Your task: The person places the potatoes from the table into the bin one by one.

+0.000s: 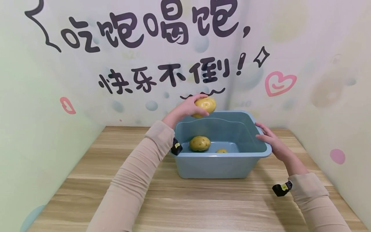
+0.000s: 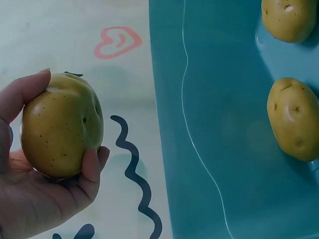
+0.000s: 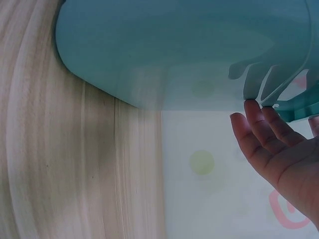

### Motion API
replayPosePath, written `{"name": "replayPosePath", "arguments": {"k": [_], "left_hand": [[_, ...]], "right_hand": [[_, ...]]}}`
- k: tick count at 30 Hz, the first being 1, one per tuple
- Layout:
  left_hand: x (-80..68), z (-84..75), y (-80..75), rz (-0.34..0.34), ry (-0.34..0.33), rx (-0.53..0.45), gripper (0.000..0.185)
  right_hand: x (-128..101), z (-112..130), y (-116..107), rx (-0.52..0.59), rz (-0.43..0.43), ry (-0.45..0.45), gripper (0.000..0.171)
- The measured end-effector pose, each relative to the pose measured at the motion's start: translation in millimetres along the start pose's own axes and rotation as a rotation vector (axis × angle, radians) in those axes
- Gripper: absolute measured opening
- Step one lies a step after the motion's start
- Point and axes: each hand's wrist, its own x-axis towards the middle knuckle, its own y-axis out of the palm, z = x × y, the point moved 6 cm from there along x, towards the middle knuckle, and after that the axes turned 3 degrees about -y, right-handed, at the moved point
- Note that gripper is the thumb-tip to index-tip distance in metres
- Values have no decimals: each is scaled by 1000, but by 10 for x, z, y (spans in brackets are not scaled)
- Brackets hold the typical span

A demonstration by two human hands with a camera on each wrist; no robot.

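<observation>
A blue plastic tub [image 1: 203, 166] stands on the wooden table. My left hand [image 1: 188, 108] grips a yellow potato [image 1: 205, 105] above the tub's far left rim; in the left wrist view the same potato [image 2: 62, 124] sits between thumb and fingers. Two more potatoes lie inside the tub, a larger potato [image 1: 199, 143] and a small potato [image 1: 221, 150] partly hidden by the front wall. My right hand [image 1: 268, 137] rests with straight fingers [image 3: 256, 122] against the tub's right rim [image 3: 299, 107].
The wooden table [image 1: 185, 206] stretches in front of the tub. Decorated walls with dark lettering and a pink heart [image 1: 279, 83] close in behind and on both sides. Small black tags sit at each wrist.
</observation>
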Motion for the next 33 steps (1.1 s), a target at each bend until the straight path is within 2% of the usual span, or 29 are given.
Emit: {"name": "replayPosePath", "arguments": {"k": [5,10,15,21,26,33], "left_hand": [[15,33,18,34,-2,-9,74],[24,69,44,86,8,38,74],[24,92,64,111,-8,77,73],[21,115,70,117,-26,69,73],[19,144,65,127,-50,35,71],[4,158,34,122,-105,-91,67]], "right_hand": [[-1,0,2,-2,1,-1,58],[-3,0,5,-1,5,-6,58],[-2,-6,5,2,6,-6,58],[4,-12,3,-2,10,-6,60],[9,-19,-1,-12,10,-9,60],[2,-25,-9,-12,8,-7,59]]}}
